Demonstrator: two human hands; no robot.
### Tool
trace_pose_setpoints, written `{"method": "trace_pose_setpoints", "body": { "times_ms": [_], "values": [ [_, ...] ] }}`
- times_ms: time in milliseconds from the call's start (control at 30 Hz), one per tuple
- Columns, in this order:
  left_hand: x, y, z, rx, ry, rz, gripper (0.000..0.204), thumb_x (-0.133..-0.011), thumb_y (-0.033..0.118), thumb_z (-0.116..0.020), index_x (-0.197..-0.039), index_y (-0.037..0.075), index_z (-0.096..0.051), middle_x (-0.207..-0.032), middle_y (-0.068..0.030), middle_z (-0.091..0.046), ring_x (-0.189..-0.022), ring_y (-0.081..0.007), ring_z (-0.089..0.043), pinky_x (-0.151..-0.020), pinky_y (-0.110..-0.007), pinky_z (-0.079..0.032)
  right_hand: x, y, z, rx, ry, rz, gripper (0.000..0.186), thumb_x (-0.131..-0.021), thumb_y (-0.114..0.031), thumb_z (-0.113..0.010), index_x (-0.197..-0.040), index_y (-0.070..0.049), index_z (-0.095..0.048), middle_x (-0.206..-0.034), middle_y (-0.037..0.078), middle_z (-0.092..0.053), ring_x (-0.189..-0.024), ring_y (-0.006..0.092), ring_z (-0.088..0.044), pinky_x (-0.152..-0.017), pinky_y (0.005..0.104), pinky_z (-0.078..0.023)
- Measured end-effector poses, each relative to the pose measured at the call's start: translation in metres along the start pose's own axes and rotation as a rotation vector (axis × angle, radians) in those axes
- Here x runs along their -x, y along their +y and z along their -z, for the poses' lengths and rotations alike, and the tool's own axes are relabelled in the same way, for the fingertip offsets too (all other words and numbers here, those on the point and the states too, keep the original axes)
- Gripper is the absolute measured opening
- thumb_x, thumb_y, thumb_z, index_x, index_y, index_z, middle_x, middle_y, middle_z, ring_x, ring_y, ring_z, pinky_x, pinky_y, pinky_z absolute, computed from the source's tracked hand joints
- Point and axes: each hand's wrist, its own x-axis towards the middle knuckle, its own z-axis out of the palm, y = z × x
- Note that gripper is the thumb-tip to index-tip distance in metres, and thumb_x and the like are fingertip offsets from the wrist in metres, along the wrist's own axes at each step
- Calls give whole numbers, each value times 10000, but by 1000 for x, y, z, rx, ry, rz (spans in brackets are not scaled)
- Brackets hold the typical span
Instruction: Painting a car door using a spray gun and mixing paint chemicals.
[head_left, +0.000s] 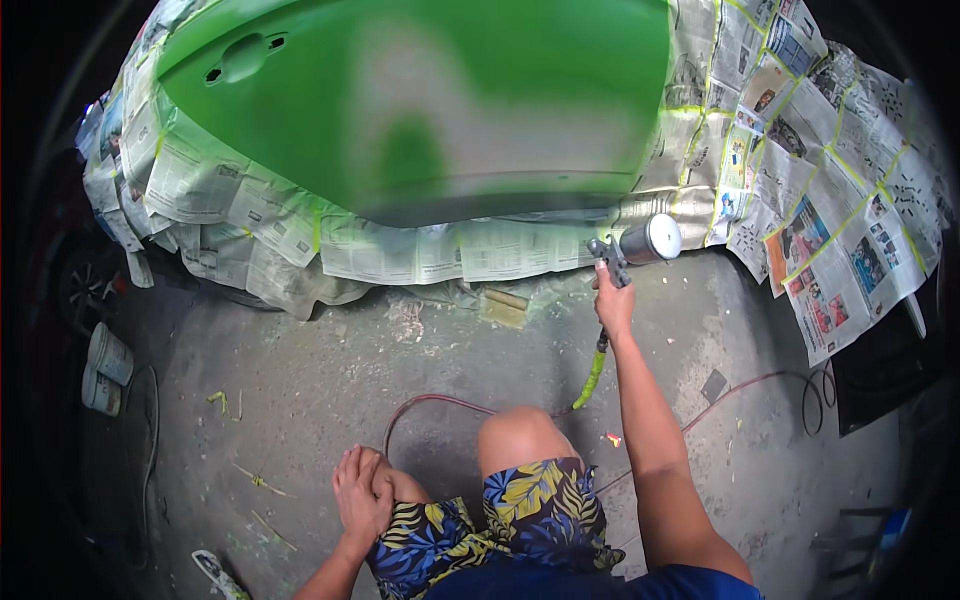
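My right hand [614,302] is wrapped round the grip of a paint spray gun [648,242], held out near the lower right edge of a green car door [290,120]. The gun carries a grey cup with a pale round lid on its right side. A hose with bright yellow-green tape [590,382] runs down from the handle. Pale grey, blurry-edged patches [530,135] show through the green in the panel's middle and right. My left hand [362,492] rests on my left knee, fingers laid out and holding nothing.
Newspaper sheets [400,250] joined by yellow-green tape surround the panel. A red hose [440,398] winds across the concrete floor [320,370]. White buckets [108,355] stand at the far left. Tape scraps [262,482] and a rolled brownish paper piece [504,308] lie about.
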Motion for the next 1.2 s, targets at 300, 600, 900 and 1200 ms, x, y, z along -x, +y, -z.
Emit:
{"method": "trace_pose_setpoints", "body": {
  "times_ms": [300,600,900,1200],
  "values": [
    [-1,-3,-2,-17,14,28,477,-845,272,-631,-1254,31,-673,-1511,-215,-459,-1421,-408,-379,-1198,-508,-245,-55,17,52,110,297,97,434,-971,-373,-663,-827,36,-676,-678,75,-631,-646,169,-571,-643,372,-461],
    [4,-7,0,17,56,5,455,-852,270,-653,-1244,40,-681,-1485,-219,-479,-1399,-416,-403,-1185,-518,-261,32,-38,-33,-12,43,169,417,-981,-371,-662,-815,9,-623,-678,30,-586,-665,138,-546,-634,342,-442],
    [22,-13,8,52,111,42,422,-872,266,-650,-1240,62,-687,-1485,-206,-484,-1401,-398,-406,-1180,-527,-261,130,-106,-159,-66,-258,248,383,-985,-353,-649,-922,22,-598,-704,160,-628,-643,269,-584,-647,409,-459],
    [35,-24,10,52,136,59,430,-865,254,-645,-1248,65,-687,-1491,-201,-480,-1413,-392,-397,-1188,-529,-249,173,-145,-231,44,-476,341,384,-972,-365,-644,-959,17,-607,-727,225,-620,-678,382,-584,-681,442,-476]
  ]
}}
